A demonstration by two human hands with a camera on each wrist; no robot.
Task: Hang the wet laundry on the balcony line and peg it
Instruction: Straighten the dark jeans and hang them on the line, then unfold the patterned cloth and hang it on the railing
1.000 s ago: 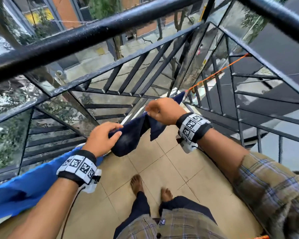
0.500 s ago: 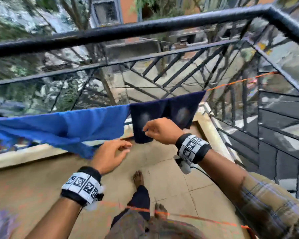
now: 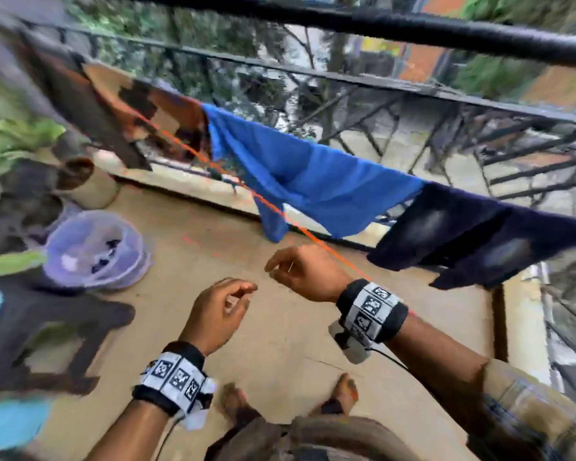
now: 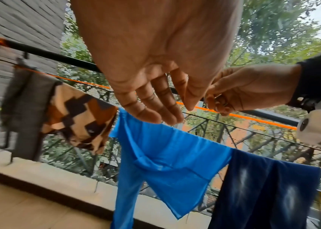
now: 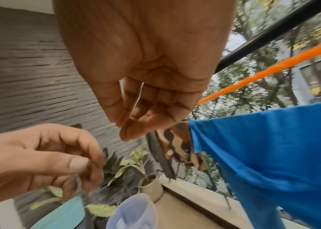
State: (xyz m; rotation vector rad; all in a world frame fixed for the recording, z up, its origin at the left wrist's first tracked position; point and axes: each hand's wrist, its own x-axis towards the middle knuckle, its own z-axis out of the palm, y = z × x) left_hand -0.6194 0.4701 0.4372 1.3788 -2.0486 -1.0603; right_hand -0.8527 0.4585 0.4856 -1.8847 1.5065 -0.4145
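A dark navy cloth (image 3: 463,234) (image 4: 263,193) hangs spread along the railing, at the right of a row. A bright blue cloth (image 3: 313,174) (image 4: 165,155) (image 5: 263,155) hangs to its left, then a brown patterned cloth (image 3: 167,108) (image 4: 77,117). No pegs show on them. A bare orange line (image 3: 280,214) (image 4: 253,118) (image 5: 273,66) runs nearer to me, past my right wrist. My left hand (image 3: 243,294) (image 4: 165,114) and right hand (image 3: 273,267) (image 5: 128,124) hover over the floor, short of the clothes. Their fingers are loosely curled and hold nothing.
A purple basket (image 3: 140,241) (image 5: 132,206) with some laundry stands on the floor at the left. Beside it are a pot (image 3: 87,188), leafy plants (image 3: 20,134) and a teal object (image 3: 10,424). The black railing (image 3: 446,31) bounds the balcony. My bare feet stand on the tiles.
Both hands have let go of the navy cloth and drawn back and down to the left. The cloth now hangs spread. The head view has swung left, bringing the basket into sight.
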